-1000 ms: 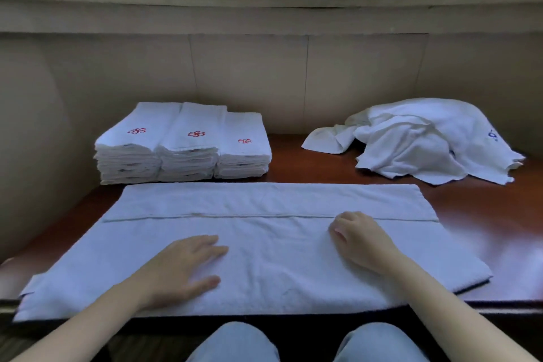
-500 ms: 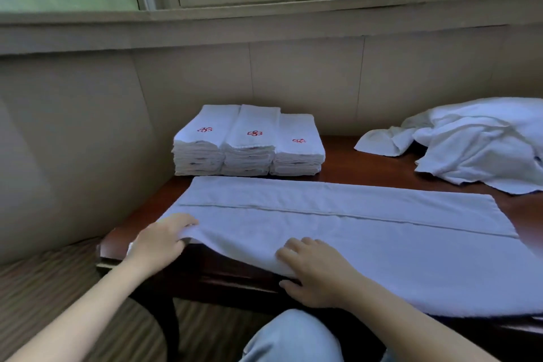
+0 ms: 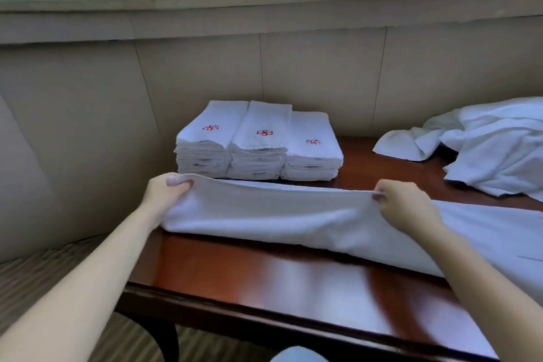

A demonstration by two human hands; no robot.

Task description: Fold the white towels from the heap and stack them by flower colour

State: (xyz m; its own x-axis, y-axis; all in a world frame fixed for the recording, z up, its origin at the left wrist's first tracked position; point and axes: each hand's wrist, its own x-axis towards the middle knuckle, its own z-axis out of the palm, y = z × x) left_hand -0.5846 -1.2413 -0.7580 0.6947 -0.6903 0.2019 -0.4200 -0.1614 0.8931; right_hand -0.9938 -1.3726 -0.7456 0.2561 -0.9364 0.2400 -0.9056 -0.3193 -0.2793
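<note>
A long white towel [image 3: 279, 214] lies across the dark wooden table [image 3: 264, 273], its near edge lifted and turned toward the wall. My left hand [image 3: 164, 194] grips that edge at the towel's left end. My right hand [image 3: 402, 203] pinches the same edge further right. Behind the towel stand three stacks of folded white towels with red flowers [image 3: 258, 144], side by side against the wall. The heap of unfolded white towels [image 3: 484, 147] lies at the back right, partly cut off by the frame.
A beige panelled wall [image 3: 323, 73] with a window sill closes off the back of the table. The table's left corner and a curved leg [image 3: 167, 341] show over striped carpet [image 3: 44, 279]. My knee [image 3: 293, 355] is at the bottom edge.
Both hands went from lying flat on the towel to its near edge, took hold of it and lifted it toward the wall. My view swung left, baring the table's front.
</note>
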